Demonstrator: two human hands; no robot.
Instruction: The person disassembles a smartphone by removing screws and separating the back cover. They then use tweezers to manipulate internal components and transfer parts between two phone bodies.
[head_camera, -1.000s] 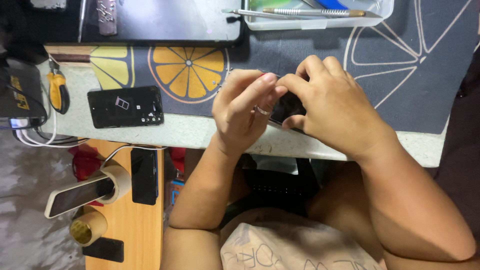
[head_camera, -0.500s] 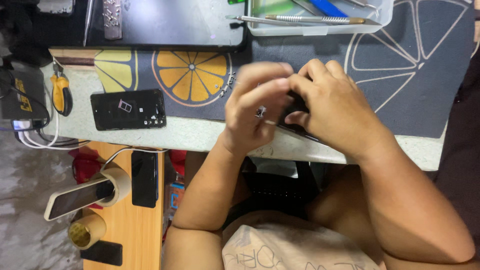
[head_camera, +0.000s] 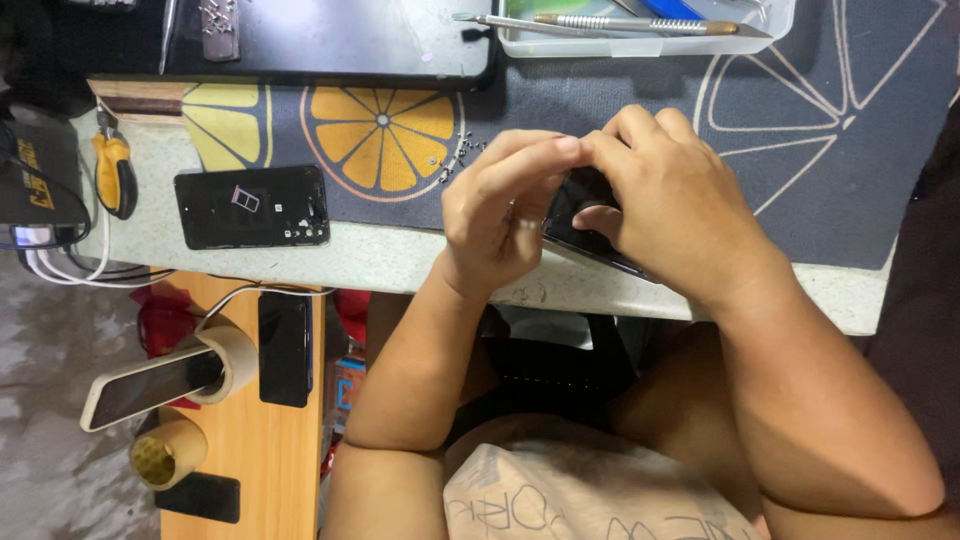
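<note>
Both of my hands meet over a black phone (head_camera: 582, 215) near the front edge of the work table. My right hand (head_camera: 672, 205) grips the phone from the right, fingers curled over its top. My left hand (head_camera: 505, 210) pinches at the phone's left end, thumb and fingertips pressed together; whatever small part it pinches is hidden. A few tiny screws (head_camera: 460, 152) lie on the mat just behind my left hand.
A dark mat with orange-slice print (head_camera: 380, 135) covers the table. A black phone back (head_camera: 252, 206) lies at left beside yellow-handled pliers (head_camera: 113, 170). A white tray of tools (head_camera: 640, 25) stands behind. A wooden side shelf (head_camera: 245, 430) holds phones and tape rolls.
My hands stay joined on the phone with small finger shifts; my left fingers have moved from spread over the phone to a tighter pinch at its end.
</note>
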